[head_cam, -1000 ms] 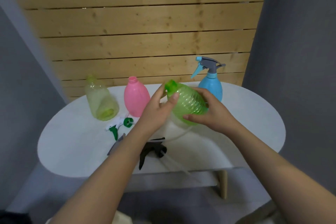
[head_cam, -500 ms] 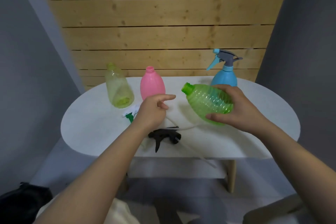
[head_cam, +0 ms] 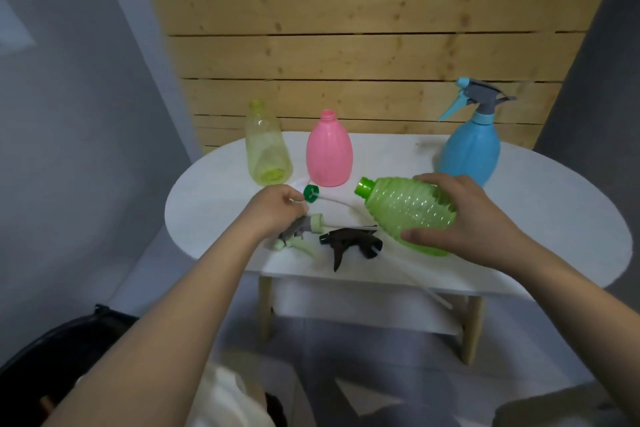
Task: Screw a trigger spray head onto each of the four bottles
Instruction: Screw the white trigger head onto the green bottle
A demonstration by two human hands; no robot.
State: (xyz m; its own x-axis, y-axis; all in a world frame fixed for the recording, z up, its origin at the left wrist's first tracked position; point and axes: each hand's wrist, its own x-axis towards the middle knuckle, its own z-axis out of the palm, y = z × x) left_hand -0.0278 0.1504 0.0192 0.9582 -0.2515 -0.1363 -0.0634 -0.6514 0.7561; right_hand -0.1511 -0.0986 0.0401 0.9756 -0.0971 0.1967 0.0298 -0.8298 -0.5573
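The right hand (head_cam: 474,218) grips the green bottle (head_cam: 408,211) around its wide lower part, near the centre right of the frame. The bottle lies on its side above the white table (head_cam: 554,218), with its open neck pointing to the left.

The left hand (head_cam: 273,211), in the centre, has its fingers curled over a spray head with a green collar (head_cam: 310,192); the exact grip is partly hidden, so I cannot tell if it really pinches it. Just below this hand lies a pale green and grey spray head (head_cam: 301,229), and to the right of it a black spray head (head_cam: 349,243).

At the back of the table stand the yellow bottle (head_cam: 266,149) and the pink bottle (head_cam: 329,152), both without heads. The blue bottle (head_cam: 471,149), at the right, already carries its spray head.
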